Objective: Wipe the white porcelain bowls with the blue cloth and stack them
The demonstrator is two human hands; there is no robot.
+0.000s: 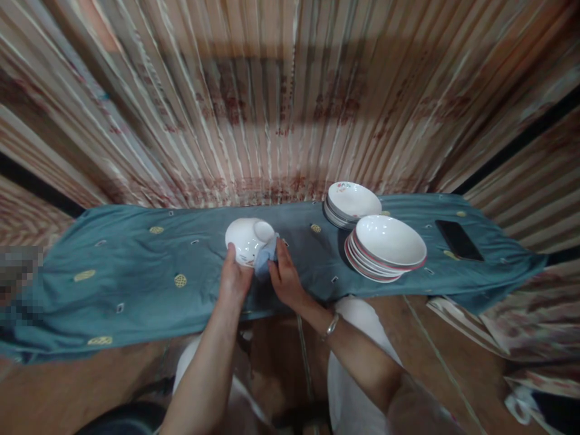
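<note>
A white bowl (244,237) is tipped on its side above the cloth-covered table, its round foot turned up and to the right. My left hand (234,279) grips it by the near-left side, thumb on the outer wall. In my right hand (286,279) is a light blue cloth (266,257), pressed against the bowl's right side below the foot. The bowl's inside is hidden, and so are some fingers of both hands.
Right of my hands stand a stack of red-rimmed bowls (390,243) and, behind it, a stack of flower-patterned dishes (353,201). Farther right lies a black phone (458,240). A green patterned tablecloth (140,272) covers the narrow table; a pleated curtain (272,109) hangs behind.
</note>
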